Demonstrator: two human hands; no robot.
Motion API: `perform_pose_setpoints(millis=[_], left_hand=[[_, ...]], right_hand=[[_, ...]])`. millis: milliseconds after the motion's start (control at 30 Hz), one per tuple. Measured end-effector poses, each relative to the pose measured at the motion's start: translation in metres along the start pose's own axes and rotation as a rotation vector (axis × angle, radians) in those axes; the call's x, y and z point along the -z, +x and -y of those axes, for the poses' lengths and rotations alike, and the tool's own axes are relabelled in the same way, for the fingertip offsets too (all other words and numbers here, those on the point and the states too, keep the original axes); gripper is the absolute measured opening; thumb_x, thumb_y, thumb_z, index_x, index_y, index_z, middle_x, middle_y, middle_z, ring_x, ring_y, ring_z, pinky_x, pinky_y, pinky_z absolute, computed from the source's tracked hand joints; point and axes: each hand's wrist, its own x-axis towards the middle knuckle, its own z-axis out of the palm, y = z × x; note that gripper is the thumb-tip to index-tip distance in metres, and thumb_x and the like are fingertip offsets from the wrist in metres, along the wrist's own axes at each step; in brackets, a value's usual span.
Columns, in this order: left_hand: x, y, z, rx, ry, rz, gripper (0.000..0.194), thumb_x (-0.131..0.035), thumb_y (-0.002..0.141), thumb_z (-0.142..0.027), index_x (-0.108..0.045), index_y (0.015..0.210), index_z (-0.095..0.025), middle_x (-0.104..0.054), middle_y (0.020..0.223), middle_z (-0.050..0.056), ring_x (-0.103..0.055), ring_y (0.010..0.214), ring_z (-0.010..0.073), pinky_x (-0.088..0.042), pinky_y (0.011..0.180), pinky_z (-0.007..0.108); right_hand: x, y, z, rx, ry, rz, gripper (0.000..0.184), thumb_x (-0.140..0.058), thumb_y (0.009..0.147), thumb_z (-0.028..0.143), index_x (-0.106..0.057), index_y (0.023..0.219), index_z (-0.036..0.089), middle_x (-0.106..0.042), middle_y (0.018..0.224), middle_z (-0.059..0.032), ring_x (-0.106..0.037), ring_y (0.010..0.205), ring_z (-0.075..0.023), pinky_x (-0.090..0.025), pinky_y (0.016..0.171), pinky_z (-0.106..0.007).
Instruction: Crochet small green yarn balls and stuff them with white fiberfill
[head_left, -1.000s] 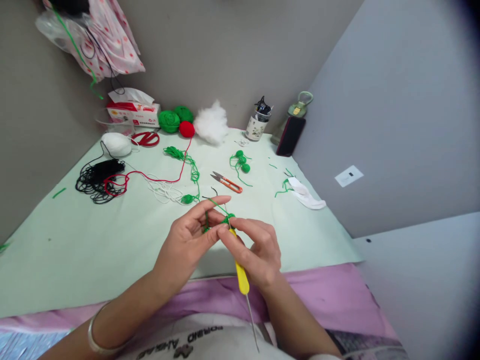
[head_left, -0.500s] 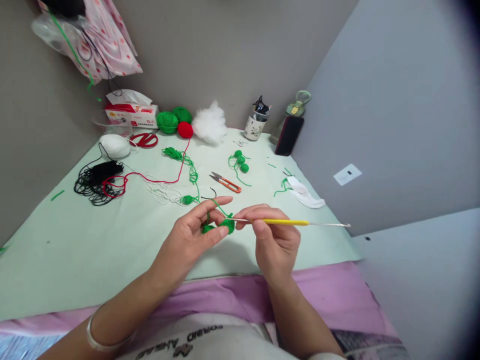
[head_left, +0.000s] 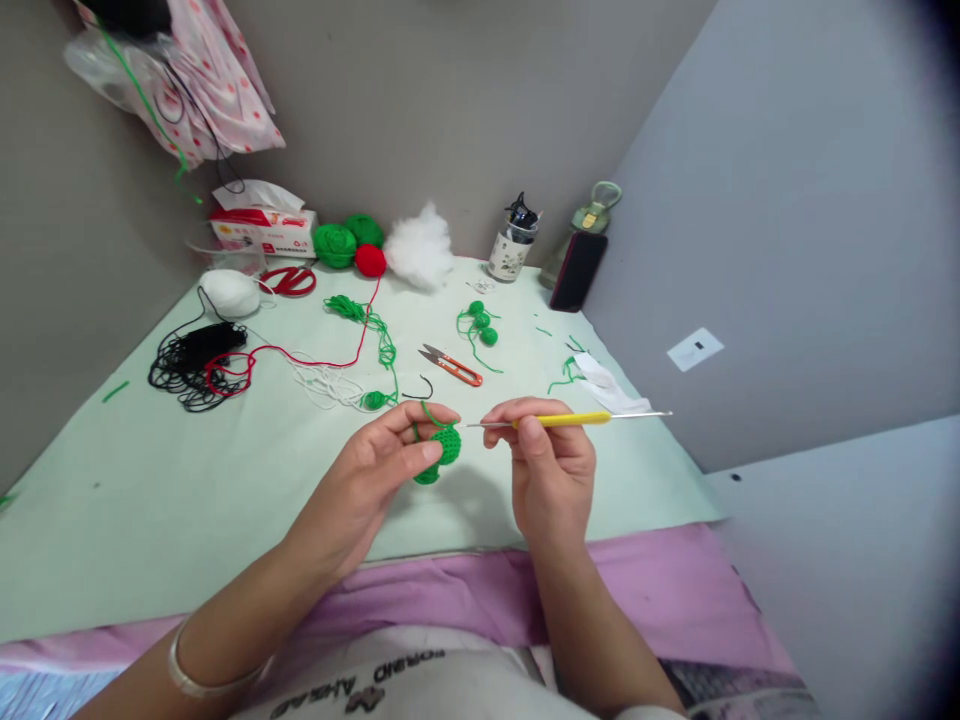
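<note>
My left hand [head_left: 375,462] pinches a small green crochet piece [head_left: 448,446] between thumb and fingers, with green yarn looped over its index finger. A second green part hangs just below the thumb. In my right hand [head_left: 553,462] is a yellow-handled crochet hook [head_left: 574,420], held like a pen and lying nearly level. Its thin left tip points at the crochet piece and appears slightly apart from it; the other metal end sticks out to the right. Beyond the hands lie orange thread snips [head_left: 452,366] and a short black yarn scrap [head_left: 420,390].
Green yarn [head_left: 349,308], a black yarn heap [head_left: 199,355], a white yarn ball [head_left: 231,292] and a red ball [head_left: 370,260] lie left. White stuffing [head_left: 420,248], a pen cup [head_left: 511,252], a phone [head_left: 579,271] and small green balls [head_left: 481,321] are farther back.
The hook has come out to the right of the crochet piece and tilts up a little. The left hand has turned the piece, so more of its stitched face shows.
</note>
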Motion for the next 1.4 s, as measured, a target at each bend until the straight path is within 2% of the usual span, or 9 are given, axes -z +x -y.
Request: perform_pose_setpoints(millis=[467,733,1100,1267,1400], left_hand=[[0.0015,-0.0009,0.0018,0.027,-0.032,0.028,0.018,-0.073,0.088,-0.031,-0.075,0.106,-0.026,-0.057,0.098,-0.001,-0.048,0.085,0.0126,-0.039,0.075,0.022],[-0.0009,-0.0002,0.0032,0.033,-0.019,0.06,0.019,-0.073,0.087,-0.033,-0.074,0.106,-0.026,-0.062,0.098,0.002,-0.051,0.093,0.0163,-0.039,0.079,0.025],[0.0016,-0.0016,0.0022,0.029,-0.023,0.023,0.02,-0.074,0.086,-0.033,-0.075,0.105,-0.026,-0.059,0.094,0.0,-0.049,0.085,0.0135,-0.039,0.075,0.023],[0.002,-0.0018,0.0039,0.011,-0.007,0.028,0.019,-0.074,0.087,-0.033,-0.076,0.105,-0.027,-0.059,0.095,0.0,-0.049,0.086,0.0137,-0.04,0.076,0.024],[0.0005,-0.0011,0.0056,-0.01,0.01,0.038,0.018,-0.075,0.088,-0.033,-0.075,0.105,-0.028,-0.062,0.097,0.0,-0.051,0.092,0.0147,-0.041,0.079,0.024]], right_hand=[[-0.0021,-0.0021,-0.0033,0.048,0.003,0.021,0.013,-0.065,0.098,0.025,-0.077,0.095,0.026,-0.074,0.089,-0.0012,-0.066,0.076,-0.0142,-0.053,0.07,-0.03],[-0.0049,-0.0031,-0.0038,0.068,-0.005,0.04,0.012,-0.065,0.098,0.024,-0.077,0.096,0.026,-0.073,0.088,-0.0011,-0.065,0.075,-0.0143,-0.053,0.07,-0.031],[-0.0009,-0.0026,-0.0033,0.093,-0.026,0.034,0.013,-0.064,0.099,0.024,-0.077,0.097,0.025,-0.073,0.088,-0.0012,-0.066,0.076,-0.0143,-0.054,0.069,-0.031],[-0.0028,-0.004,-0.0004,0.182,-0.102,0.037,0.016,-0.062,0.099,0.018,-0.076,0.098,0.024,-0.073,0.088,-0.0019,-0.065,0.076,-0.0148,-0.053,0.067,-0.031],[-0.0055,-0.0083,0.0018,0.3,-0.237,0.073,0.02,-0.059,0.098,0.013,-0.075,0.103,0.024,-0.074,0.091,-0.0036,-0.068,0.085,-0.0178,-0.055,0.073,-0.035]])
